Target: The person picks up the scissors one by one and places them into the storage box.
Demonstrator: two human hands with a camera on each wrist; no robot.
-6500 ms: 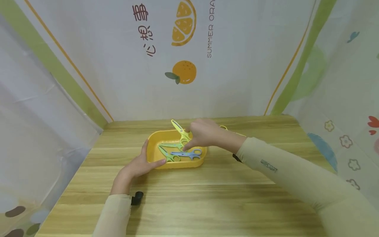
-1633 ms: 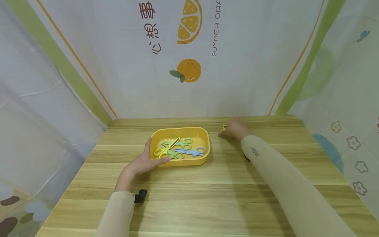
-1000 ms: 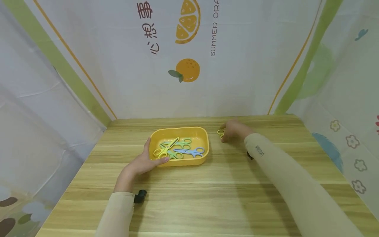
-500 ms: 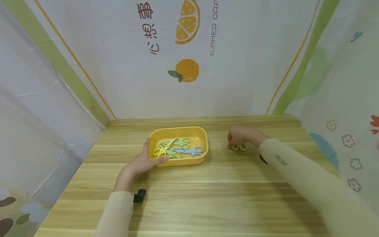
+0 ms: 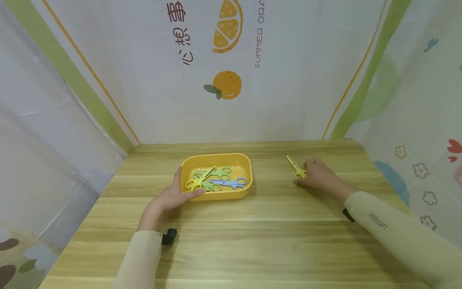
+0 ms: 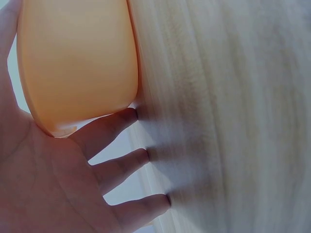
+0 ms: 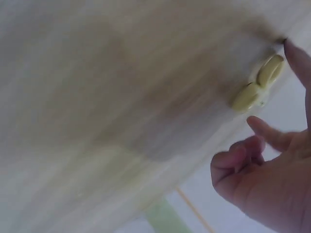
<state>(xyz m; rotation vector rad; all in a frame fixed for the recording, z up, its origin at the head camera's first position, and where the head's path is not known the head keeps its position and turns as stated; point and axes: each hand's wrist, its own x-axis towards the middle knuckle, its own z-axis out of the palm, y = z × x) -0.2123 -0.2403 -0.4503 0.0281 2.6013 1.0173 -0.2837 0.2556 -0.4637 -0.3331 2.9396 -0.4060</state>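
Note:
My left hand (image 5: 169, 196) rests at the left front corner of a yellow tray (image 5: 249, 176), its thumb over the front rim. In the left wrist view its other fingers are spread, fingertips down by the table. Inside the tray lie yellow scissors (image 5: 203, 178), blue scissors (image 5: 227, 183) and two green pairs. To the right, another pair of yellow scissors (image 5: 296, 167) lies on the table, blades pointing back and left. My right hand (image 5: 319, 174) is at its handles, partly hiding them. The right wrist view shows the handles (image 7: 269, 70) between two spread fingers, with visible gaps.
The wood-grain table (image 5: 234, 249) runs back to a white curtain (image 5: 288, 100) printed with oranges. More printed curtain stands at both sides. A black wrist mount (image 5: 169, 237) is on the left wrist, another (image 5: 348, 215) on the right.
Yellow scissors held over the tray earlier now lie in it. My right hand has moved the other yellow pair right and forward, and its blades now show. My left hand stays at the tray.

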